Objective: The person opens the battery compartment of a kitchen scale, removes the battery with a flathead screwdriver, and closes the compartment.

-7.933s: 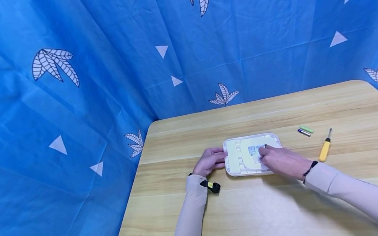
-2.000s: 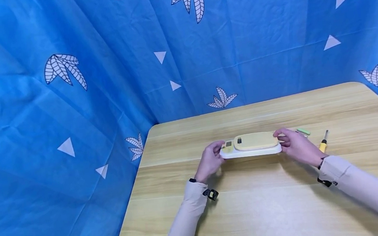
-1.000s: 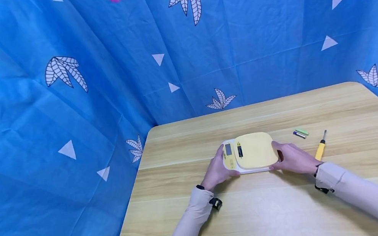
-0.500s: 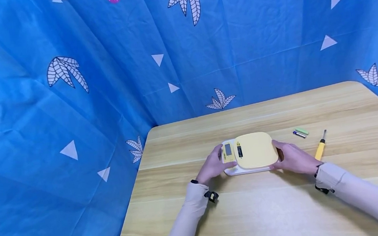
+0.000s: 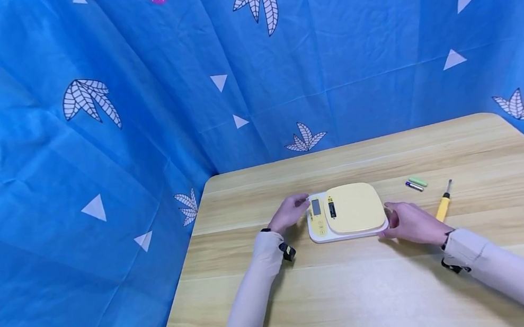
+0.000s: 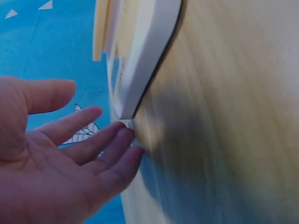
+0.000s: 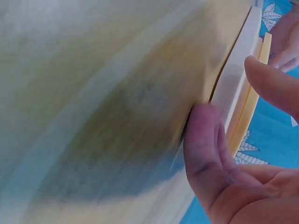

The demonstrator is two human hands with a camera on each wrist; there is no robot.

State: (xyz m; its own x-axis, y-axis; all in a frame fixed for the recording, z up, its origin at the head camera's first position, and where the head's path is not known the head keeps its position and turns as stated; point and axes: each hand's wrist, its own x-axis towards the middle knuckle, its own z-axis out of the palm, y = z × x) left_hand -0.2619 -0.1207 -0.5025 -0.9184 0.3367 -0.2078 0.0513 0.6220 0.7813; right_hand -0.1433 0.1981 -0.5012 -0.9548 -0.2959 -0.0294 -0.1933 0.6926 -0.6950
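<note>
A kitchen scale (image 5: 355,209) with a pale yellow platform and a white base lies flat on the table, its small display and buttons at the left. My left hand (image 5: 289,212) is just off the scale's left end. In the left wrist view that hand's fingers (image 6: 117,154) are spread and loosely bent, holding nothing, below the corner of the white base. At the opposite end is my right hand (image 5: 412,220), thumb and fingers apart. Its fingertips (image 7: 203,116) are against or very close to the base's edge in the right wrist view; contact is hard to tell.
Two small batteries, one green (image 5: 418,181) and one silver and blue (image 5: 414,186), lie behind my right hand. A screwdriver (image 5: 443,208) with a yellow handle lies farther right. Behind the wooden table (image 5: 352,292) hangs a blue patterned curtain (image 5: 350,42).
Earlier the scale lay underside up, then both hands held it tilted and set it down platform up. Since half a second ago my left hand has come off its left end; my right hand has loosened slightly.
</note>
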